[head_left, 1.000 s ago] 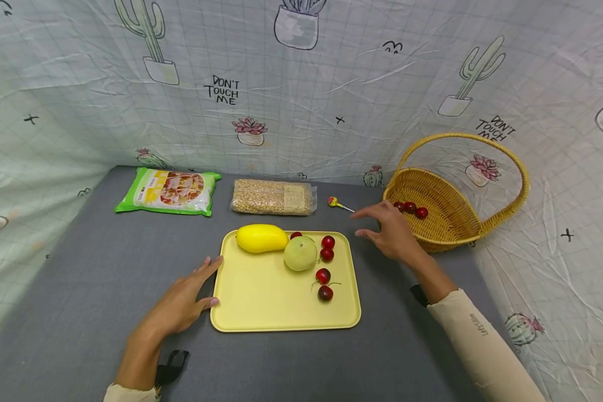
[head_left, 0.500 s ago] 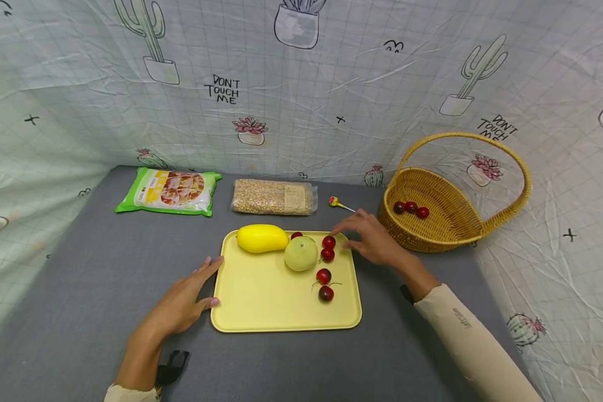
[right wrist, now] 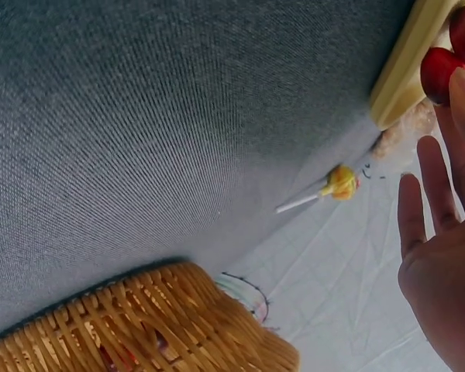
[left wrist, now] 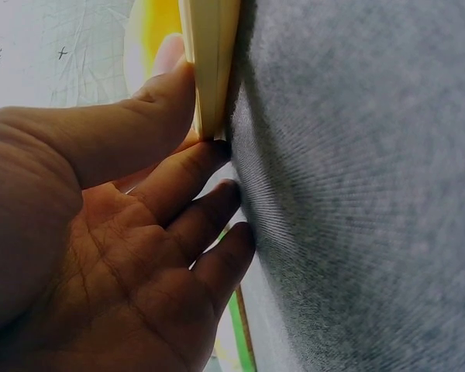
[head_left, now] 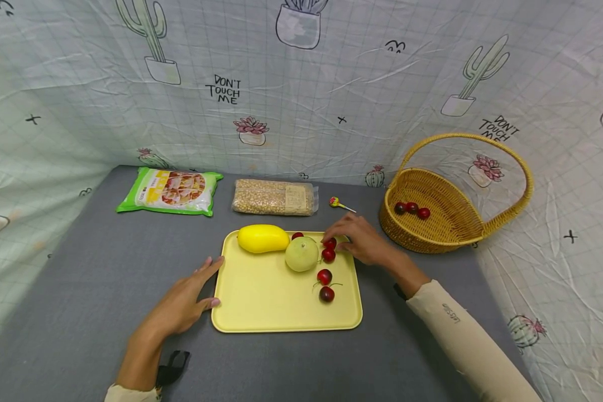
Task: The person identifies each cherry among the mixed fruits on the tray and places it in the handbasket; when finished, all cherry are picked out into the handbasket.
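Observation:
My left hand [head_left: 183,304] rests at the left edge of the yellow tray [head_left: 261,312], its thumb at the rim and the other fingers loosely extended beside it in the left wrist view. At the tray's back right corner, my right hand [head_left: 357,239] pinches a dark red cherry [head_left: 330,243] between thumb and index finger. Another cherry [head_left: 328,255] lies right in front of it, and two more cherries [head_left: 324,276] sit nearer the front. A yellow mango [head_left: 263,239] and a round pale green fruit [head_left: 302,254] lie at the back, with a cherry [head_left: 297,235] partly hidden behind the green one.
On the right stands a wicker basket [head_left: 452,223] with a tall handle, holding three cherries [head_left: 411,208]. Behind the tray lie a lollipop [head_left: 334,202], a bag of yellowish grains [head_left: 261,196] and a green-edged food packet [head_left: 171,191]. A printed cloth [head_left: 301,95] hangs behind.
My right hand has moved left from beside the basket to the tray's back right corner, and its fingers have closed round a cherry. The left hand stays at the tray's edge.

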`<state>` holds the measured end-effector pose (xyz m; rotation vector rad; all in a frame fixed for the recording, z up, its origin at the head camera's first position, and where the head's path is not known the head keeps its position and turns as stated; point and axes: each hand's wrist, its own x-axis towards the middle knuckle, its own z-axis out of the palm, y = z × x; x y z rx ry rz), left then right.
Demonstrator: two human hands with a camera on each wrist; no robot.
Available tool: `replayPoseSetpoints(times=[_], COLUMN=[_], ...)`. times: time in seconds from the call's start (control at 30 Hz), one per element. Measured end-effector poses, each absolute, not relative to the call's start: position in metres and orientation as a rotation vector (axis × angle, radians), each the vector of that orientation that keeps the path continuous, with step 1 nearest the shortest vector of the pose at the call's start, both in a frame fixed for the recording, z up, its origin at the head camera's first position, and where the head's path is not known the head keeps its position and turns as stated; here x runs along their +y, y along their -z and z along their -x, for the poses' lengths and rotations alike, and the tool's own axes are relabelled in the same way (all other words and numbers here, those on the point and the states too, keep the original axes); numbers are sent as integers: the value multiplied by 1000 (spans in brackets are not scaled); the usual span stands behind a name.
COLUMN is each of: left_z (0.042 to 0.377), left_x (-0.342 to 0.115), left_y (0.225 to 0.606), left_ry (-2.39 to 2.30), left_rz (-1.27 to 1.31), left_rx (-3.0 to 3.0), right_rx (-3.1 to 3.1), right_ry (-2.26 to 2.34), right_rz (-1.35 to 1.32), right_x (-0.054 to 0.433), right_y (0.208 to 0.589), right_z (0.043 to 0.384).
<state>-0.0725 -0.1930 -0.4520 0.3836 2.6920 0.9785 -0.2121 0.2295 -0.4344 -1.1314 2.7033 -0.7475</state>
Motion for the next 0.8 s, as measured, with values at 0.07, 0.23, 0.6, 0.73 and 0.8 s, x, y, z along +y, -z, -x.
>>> replayPoseSetpoints(times=[0.07,0.23,0.6,0.73,0.8], left_z=[72,72,72,72,72], left_x=[-193,-193,-193,-193,-193], left_y=[452,452,452,452,453], left_ry=[-981,-989,-989,-985,-983], left_rz=[-384,-391,-404,-404,-402], left_rx=[2693,2697,2700,2699,2698], right_rx=[2716,2739,2785,2818,2836], right_ry=[729,705,704,680,660], right_rz=[1131,1109,1104,1111,1114], right_x=[229,230,235,236,237], right_y=[435,437,437,434,432], right_z=[212,211,209,208,208])
